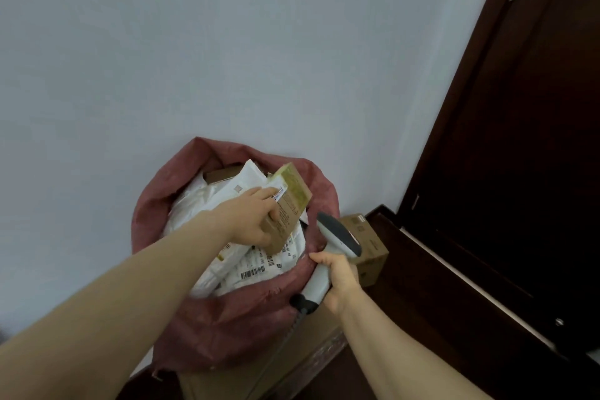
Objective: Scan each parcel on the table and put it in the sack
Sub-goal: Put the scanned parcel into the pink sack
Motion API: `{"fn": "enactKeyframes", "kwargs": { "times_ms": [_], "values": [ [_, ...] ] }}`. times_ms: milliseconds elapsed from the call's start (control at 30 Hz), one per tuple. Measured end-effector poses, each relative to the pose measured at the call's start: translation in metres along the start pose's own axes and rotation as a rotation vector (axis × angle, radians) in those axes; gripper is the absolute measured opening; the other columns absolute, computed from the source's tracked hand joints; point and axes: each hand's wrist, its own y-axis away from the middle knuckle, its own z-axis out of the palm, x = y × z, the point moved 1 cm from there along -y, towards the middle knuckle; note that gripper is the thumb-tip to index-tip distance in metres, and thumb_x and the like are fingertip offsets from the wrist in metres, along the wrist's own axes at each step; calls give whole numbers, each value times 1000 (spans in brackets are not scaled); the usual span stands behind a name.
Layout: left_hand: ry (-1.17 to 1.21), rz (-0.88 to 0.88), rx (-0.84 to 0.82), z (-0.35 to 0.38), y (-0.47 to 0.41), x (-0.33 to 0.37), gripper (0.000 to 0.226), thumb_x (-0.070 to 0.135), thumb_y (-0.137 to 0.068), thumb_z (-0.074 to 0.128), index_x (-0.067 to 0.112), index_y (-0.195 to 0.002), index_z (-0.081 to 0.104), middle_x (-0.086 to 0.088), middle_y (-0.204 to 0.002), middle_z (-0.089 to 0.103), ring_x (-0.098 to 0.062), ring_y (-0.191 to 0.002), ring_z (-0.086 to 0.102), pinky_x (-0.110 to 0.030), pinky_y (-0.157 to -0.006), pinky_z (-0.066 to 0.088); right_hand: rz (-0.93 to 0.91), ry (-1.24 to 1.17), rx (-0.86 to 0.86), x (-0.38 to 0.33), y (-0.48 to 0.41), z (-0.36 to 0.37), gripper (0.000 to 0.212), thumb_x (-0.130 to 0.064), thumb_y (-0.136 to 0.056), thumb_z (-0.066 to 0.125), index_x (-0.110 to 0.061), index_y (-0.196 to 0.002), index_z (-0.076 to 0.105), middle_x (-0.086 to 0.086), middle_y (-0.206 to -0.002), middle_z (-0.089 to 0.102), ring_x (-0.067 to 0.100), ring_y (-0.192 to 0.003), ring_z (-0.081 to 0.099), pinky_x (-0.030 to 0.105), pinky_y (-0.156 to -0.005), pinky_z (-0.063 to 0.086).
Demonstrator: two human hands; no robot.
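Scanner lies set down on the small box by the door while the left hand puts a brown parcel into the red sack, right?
Not quite. The head view shows the scanner gripped by its handle in the right hand, not set down. The rest holds: the left hand holds the brown parcel over the open red sack.

Head-worn view, downward, close above sack (227, 328)

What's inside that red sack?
The sack is full of white plastic mailers with barcode labels; the left hand holds a brown carton over them. Anything beneath the top layer is covered.
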Motion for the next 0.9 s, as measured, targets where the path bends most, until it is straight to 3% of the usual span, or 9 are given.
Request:
{"fn": "enactKeyframes", "kwargs": {
  "times_ms": [100,233,333,433,500,600,700,800,900],
  "values": [
    [27,25,-39,-1,-10,0,54,41,-77,73,27,-124,52,-1,-160,2,-21,-143,20,-36,-112,30,-85,-55,47,-2,9,4,48,5,-61,77,3,-108,67,20,-96,73,39,-89,70,55,-80,57],
    [-77,35,-95,-9,-21,9,74,41,-82,69,23,-145,36,-3,-158,11,-24,-140,29,-36,-109,35,-222,-138,22,-10,32,17,59,11,-65,78,-7,-118,56,18,-105,67,35,-94,66,50,-84,56],
    [-190,22,-90,-12,-32,13,62,50,-81,65,21,-134,51,-3,-139,38,-25,-121,43,-38,-94,45,-320,-168,-35,-12,52,28,63,11,-61,79,-10,-116,57,14,-104,67,32,-96,65,47,-85,56],
    [-291,-35,-59,-7,-42,17,49,46,-80,64,24,-124,59,2,-127,44,-25,-115,38,-34,-84,43,-408,-93,-140,-12,66,34,76,-2,-48,84,-9,-121,61,12,-109,70,28,-101,67,41,-83,56],
    [-213,-59,-63,-2,-46,17,35,38,-80,64,24,-112,62,0,-120,49,-24,-112,45,-34,-89,46,-471,-13,-214,-15,73,36,64,0,-52,81,-7,-114,67,11,-107,73,24,-99,69,39,-83,56],
    [179,-13,-44,-2,-40,9,20,31,-74,68,22,-91,63,0,-102,61,-19,-95,59,-34,-86,50,-492,29,-272,-21,78,41,36,17,-68,72,-9,-92,74,6,-94,76,21,-91,71,35,-80,57],
    [262,14,276,-21,-26,-13,36,33,-78,50,15,-101,71,-2,-103,69,-23,-99,62,-36,-85,47,-402,-39,-210,-22,73,52,32,19,-69,68,-7,-86,72,7,-85,74,25,-83,69,41,-80,57],
    [183,-257,611,-39,-10,-56,31,16,-88,47,12,-112,67,-10,-114,64,-31,-108,56,-41,-88,47,-314,-104,-158,-20,66,71,36,18,-67,69,0,-98,69,9,-89,73,24,-80,68,41,-77,56],
    [39,-665,536,-31,8,-109,36,22,-94,47,1,-122,54,-19,-125,52,-37,-118,47,-43,-97,38,-259,-165,-85,-15,56,84,51,14,-65,73,-2,-113,63,10,-96,73,25,-85,68,43,-81,57]
  ]
}}
